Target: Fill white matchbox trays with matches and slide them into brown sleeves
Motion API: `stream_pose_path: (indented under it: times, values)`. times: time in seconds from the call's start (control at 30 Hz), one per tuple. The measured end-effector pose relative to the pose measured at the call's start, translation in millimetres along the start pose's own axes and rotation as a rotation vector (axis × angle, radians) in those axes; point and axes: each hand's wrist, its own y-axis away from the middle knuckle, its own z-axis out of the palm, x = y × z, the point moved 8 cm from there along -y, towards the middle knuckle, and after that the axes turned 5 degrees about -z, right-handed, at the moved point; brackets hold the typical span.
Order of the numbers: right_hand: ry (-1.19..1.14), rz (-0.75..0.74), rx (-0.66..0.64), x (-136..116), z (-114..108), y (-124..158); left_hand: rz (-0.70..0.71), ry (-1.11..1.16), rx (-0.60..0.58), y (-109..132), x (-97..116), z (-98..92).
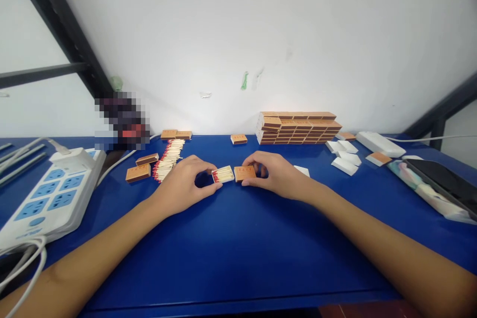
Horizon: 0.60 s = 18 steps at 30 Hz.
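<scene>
My left hand (190, 181) pinches a white matchbox tray (223, 175) filled with red-tipped matches, held between thumb and fingers. Close to its right end, my right hand (278, 174) grips an orange-brown matchbox sleeve (245, 174) by its far end. A narrow gap separates tray and sleeve. Behind my left hand lies a long row of loose matches (169, 159), red heads to the left. Part of a white tray (301, 171) shows behind my right wrist.
A stack of matchboxes (298, 128) stands against the wall, and several white trays (345, 165) lie right of it. Single matchboxes (138, 173) sit at left. A power strip (55, 194) with cables takes the left side; a phone (443, 184) lies at right on the blue table (238, 253).
</scene>
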Motion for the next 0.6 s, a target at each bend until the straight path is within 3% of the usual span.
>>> stream_pose_path:
  times: [0.37, 0.6]
  values:
    - [0.018, -0.128, 0.056, -14, 2, 3, 0.094, 0.017, 0.013, 2, 3, -0.8]
    - [-0.214, -0.092, 0.154, -7, 1, 2, 0.049, 0.103, 0.055, 0, 5, -7.0]
